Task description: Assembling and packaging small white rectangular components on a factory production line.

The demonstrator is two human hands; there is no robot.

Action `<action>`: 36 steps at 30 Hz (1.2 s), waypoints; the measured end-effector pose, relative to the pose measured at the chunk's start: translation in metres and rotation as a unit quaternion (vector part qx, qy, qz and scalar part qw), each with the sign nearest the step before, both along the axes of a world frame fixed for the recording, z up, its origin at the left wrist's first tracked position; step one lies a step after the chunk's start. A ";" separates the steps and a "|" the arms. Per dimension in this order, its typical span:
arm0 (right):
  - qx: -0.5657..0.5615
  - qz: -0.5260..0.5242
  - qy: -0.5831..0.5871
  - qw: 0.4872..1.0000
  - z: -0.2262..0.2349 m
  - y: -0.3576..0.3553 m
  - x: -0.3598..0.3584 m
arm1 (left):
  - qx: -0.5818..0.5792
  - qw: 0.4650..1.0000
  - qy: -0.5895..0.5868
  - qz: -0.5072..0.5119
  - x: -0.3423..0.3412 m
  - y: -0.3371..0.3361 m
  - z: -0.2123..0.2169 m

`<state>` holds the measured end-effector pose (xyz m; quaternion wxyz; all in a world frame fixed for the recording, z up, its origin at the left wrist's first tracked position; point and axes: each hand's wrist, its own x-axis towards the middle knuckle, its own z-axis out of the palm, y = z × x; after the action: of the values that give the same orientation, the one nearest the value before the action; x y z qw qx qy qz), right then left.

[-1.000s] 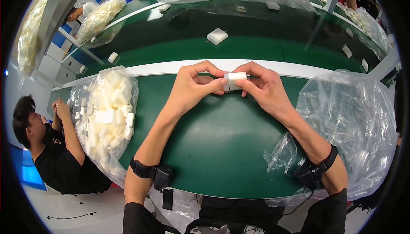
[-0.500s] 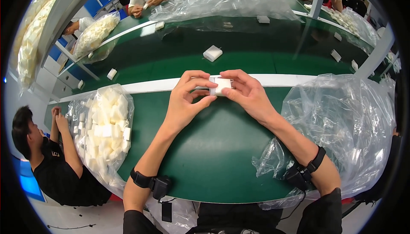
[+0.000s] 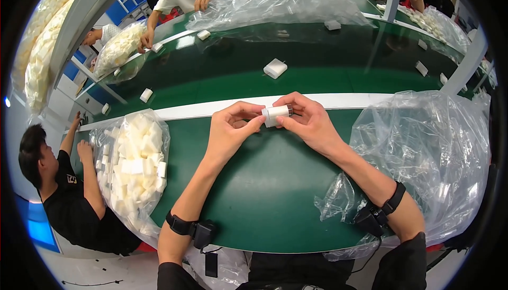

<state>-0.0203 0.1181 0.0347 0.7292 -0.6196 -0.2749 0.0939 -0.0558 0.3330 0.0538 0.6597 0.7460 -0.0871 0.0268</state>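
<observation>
Over the near edge of the belt, both my hands hold one small white adapter-like block [image 3: 277, 113]. My left hand [image 3: 228, 127] pinches its left end between thumb and fingertips. Thumb and curled fingers of my right hand [image 3: 309, 121] grip the right end, where a dark, shiny bit sticks out. The fingers cover part of the block, so its full shape does not show. A similar white block [image 3: 275, 68] lies on the green belt [image 3: 211, 70] just beyond my hands.
A clear bag of cream-white blocks [image 3: 138, 157] stands at left on the green table [image 3: 248, 200]. A crumpled clear bag [image 3: 423, 157] covers the right side. A large plastic bag [image 3: 280, 1] lies across the belt. Co-workers sit opposite and at left. White posts [image 3: 468, 65] frame the belt.
The held block has been turned, and my hands sit slightly lower. My left fingers have drawn closer together. Across the belt, a person's hand has reached left to a block there.
</observation>
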 end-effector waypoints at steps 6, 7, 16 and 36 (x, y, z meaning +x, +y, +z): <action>-0.027 -0.018 0.018 0.999 0.001 0.002 -0.002 | 0.054 0.995 -0.083 -0.007 -0.001 -0.001 -0.003; -0.033 -0.032 0.017 0.999 0.003 0.002 -0.004 | 0.066 0.994 -0.087 -0.013 -0.002 -0.001 -0.002; -0.057 -0.047 -0.029 0.997 0.005 0.002 -0.006 | 0.108 0.989 -0.090 -0.049 -0.001 0.000 0.000; -0.022 -0.045 -0.026 0.998 -0.007 0.009 -0.006 | -0.002 0.974 0.009 -0.226 -0.005 0.007 0.001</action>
<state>-0.0260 0.1269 0.0272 0.7115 -0.6496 -0.2631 0.0513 -0.0604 0.3404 0.0548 0.6506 0.7062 -0.2476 -0.1296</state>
